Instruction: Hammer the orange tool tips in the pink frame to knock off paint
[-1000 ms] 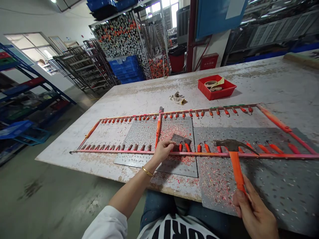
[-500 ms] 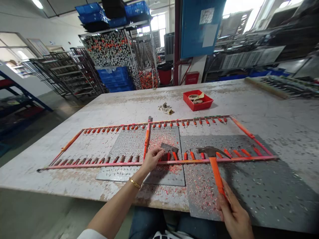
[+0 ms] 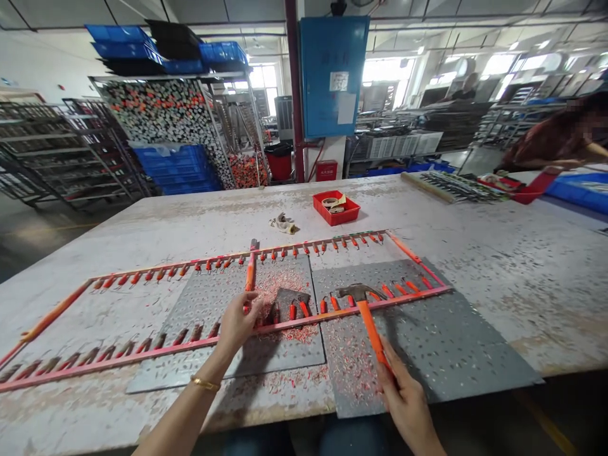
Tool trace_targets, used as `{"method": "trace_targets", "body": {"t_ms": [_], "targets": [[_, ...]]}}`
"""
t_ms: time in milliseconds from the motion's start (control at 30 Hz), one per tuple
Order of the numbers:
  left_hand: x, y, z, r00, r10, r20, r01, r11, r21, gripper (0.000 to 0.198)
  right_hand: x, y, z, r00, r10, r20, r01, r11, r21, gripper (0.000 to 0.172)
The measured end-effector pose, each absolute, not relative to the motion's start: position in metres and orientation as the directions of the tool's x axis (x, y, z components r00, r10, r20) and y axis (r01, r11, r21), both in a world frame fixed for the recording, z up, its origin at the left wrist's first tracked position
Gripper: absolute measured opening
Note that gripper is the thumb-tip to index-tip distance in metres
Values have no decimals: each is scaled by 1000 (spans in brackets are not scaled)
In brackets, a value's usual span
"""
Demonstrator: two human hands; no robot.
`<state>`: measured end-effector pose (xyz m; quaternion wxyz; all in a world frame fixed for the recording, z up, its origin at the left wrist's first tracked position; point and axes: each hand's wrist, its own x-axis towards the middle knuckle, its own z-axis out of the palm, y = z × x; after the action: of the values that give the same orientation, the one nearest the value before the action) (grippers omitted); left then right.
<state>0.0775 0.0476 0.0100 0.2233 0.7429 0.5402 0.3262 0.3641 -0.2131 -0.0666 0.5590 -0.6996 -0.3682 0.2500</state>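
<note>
Orange claw hammer (image 3: pixel 373 332) in right hand (image 3: pixel 408 405), left hand (image 3: pixel 237 323) over pink rail (image 3: pixel 142 353).

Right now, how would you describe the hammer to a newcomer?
On the paint-flecked worktable, an orange-pink frame lies across perforated grey metal sheets. Over its near rail is a dark-headed claw hammer, the only one there, its orange handle gripped in the right hand.

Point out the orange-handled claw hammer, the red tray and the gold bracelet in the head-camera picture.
Orange-handled claw hammer (image 3: pixel 373 332), head view, on the handle.
Red tray (image 3: pixel 337 219), head view, on the front wall.
Gold bracelet (image 3: pixel 205 383), head view, on the band.
</note>
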Motion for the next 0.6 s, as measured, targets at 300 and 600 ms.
{"method": "trace_targets", "body": {"t_ms": [300,600], "targets": [[26,13,0,561,815,142,782,-579,230,47,368,-218,-62,630,770,-107,110,-225,-968,89],[33,12,-3,573,802,170,773,-597,214,17,369,-229,-45,651,744,-150,55,-244,-968,91]]}}
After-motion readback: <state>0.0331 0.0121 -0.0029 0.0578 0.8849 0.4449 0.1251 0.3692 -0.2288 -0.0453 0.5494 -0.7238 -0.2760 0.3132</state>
